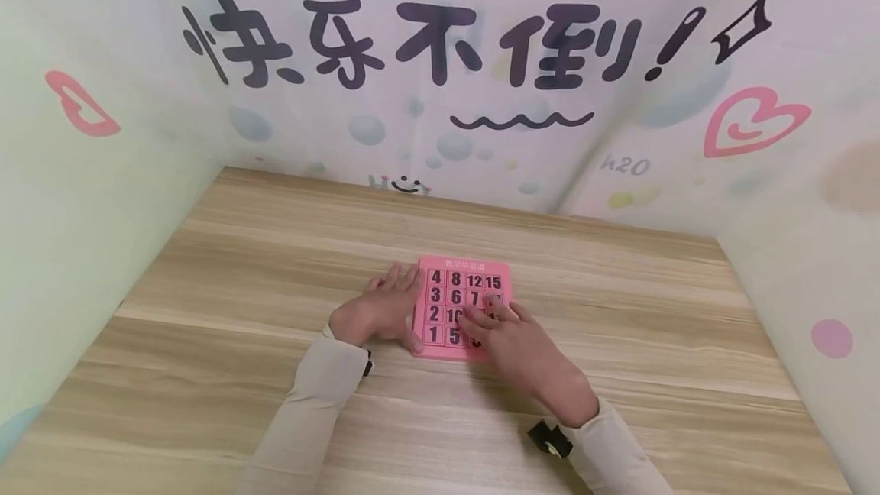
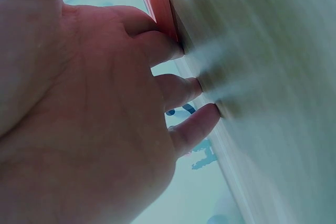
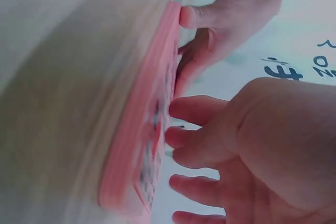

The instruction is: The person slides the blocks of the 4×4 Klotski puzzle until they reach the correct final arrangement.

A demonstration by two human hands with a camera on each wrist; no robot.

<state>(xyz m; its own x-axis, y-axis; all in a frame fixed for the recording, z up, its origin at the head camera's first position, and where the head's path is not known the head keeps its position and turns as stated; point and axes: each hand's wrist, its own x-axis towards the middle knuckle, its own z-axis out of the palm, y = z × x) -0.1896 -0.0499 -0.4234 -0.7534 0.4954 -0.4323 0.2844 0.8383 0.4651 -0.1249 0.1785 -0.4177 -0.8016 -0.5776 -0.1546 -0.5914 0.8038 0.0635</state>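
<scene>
A pink number sliding puzzle (image 1: 464,266) lies flat on the wooden table, its tiles marked with black numerals. My left hand (image 1: 385,308) rests along its left edge, thumb at the lower left corner and fingers spread. In the left wrist view, several fingertips (image 2: 193,124) of that hand stand on the table, one beside the pink side wall. Over the right half of the tiles lies my right hand (image 1: 525,350), with loosely bent fingers (image 3: 197,109) right at the tile faces. It hides several tiles in the lower right area.
The light wood table (image 1: 241,312) extends around the puzzle. Behind it stands a white printed backdrop (image 1: 426,143) with large black characters, and similar printed panels rise at the left and right. Black bands (image 1: 550,439) show at both cuffs.
</scene>
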